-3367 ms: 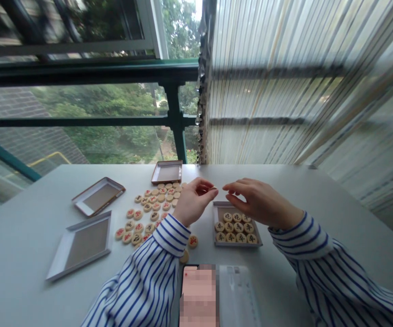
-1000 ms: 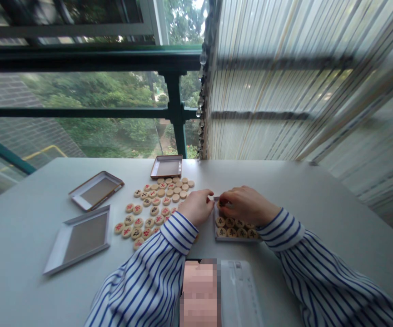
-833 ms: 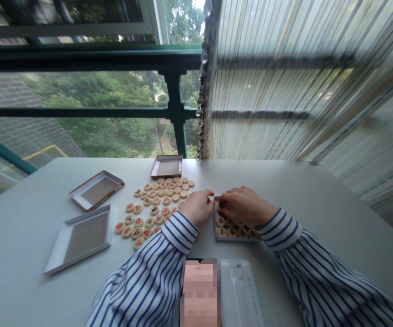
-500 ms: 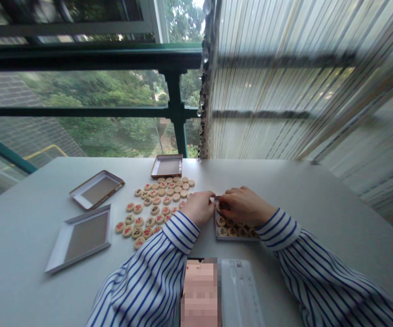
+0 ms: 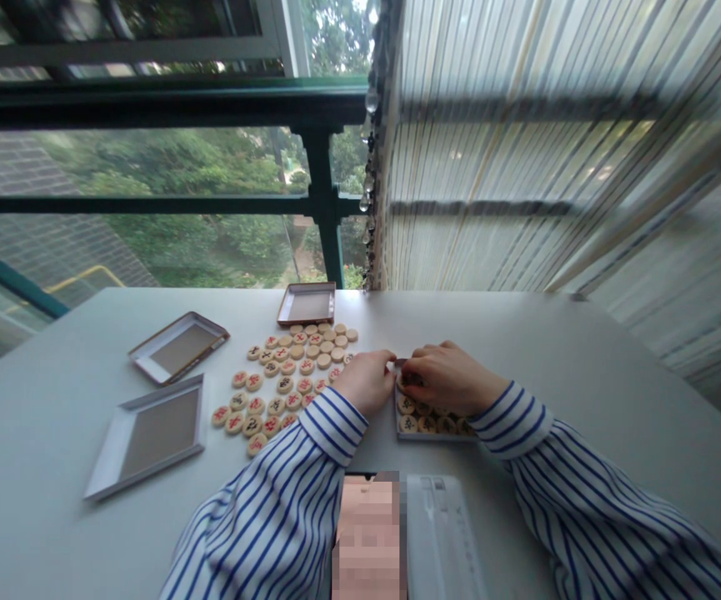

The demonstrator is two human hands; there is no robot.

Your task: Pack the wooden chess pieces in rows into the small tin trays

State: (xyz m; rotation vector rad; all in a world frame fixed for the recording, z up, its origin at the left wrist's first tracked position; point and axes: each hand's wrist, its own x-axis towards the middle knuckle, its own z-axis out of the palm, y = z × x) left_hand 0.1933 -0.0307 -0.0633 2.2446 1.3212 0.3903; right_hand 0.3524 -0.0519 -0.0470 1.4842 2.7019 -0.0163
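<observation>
A shallow white box (image 5: 432, 437) lies on the table with wooden xiangqi pieces (image 5: 427, 424) set in rows inside it, black characters facing up. My right hand (image 5: 451, 379) is over the box's far left corner, its curled fingers pressed on a xiangqi piece there, mostly covered by them. Against the box's left wall, my left hand (image 5: 366, 382) has its thumb and fingertips closed at the edge. Left of it spread many loose xiangqi pieces (image 5: 284, 384), some red, some black, some blank side up. My hands and forearm hide part of both groups.
Three open trays or lids lie around the loose pieces: a brown-edged one (image 5: 181, 347) at left, a white one (image 5: 153, 442) nearer me, another (image 5: 307, 304) at the back. A white case (image 5: 444, 542) sits at the front edge. Windows and a string curtain (image 5: 491, 167) stand beyond the table.
Almost nothing differs. My right fingers have shifted very slightly at the box's corner; my left hand keeps its place.
</observation>
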